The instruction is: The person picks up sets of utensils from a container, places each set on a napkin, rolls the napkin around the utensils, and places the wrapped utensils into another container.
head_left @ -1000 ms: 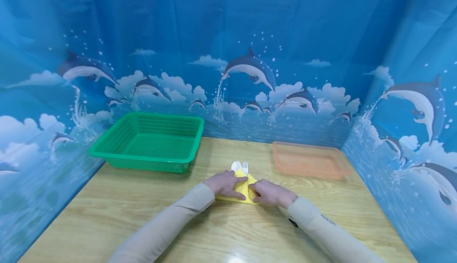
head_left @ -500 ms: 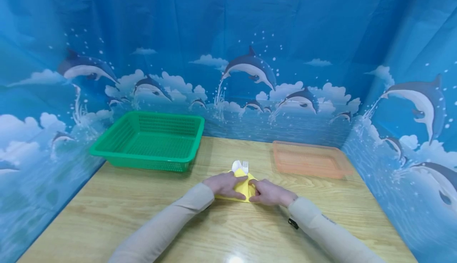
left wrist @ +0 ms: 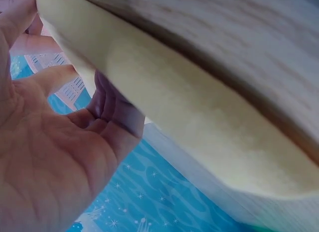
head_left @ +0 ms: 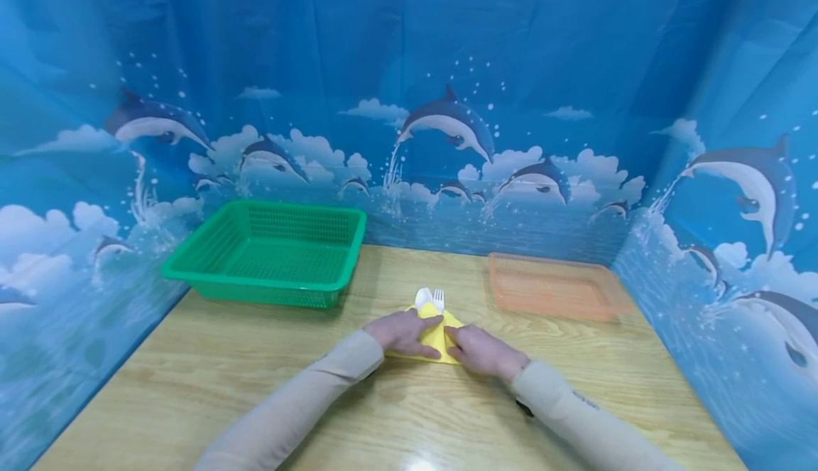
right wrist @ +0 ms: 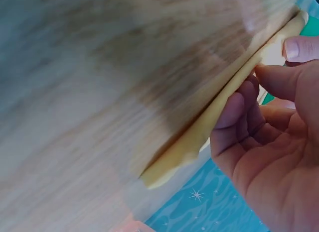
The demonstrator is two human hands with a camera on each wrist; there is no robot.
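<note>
Sitting left of the yellow cloth (head_left: 432, 337) on the desk (head_left: 409, 414) is a green basket (head_left: 262, 288); your left hand (head_left: 399, 332), released, spreads across the cloth's left side. A white spoon (head_left: 422, 298) and fork (head_left: 438, 300) poke past its far edge; your right hand (head_left: 483, 350) touches its right side, grasp unclear, an orange tray (head_left: 549, 286) farther right.
</note>
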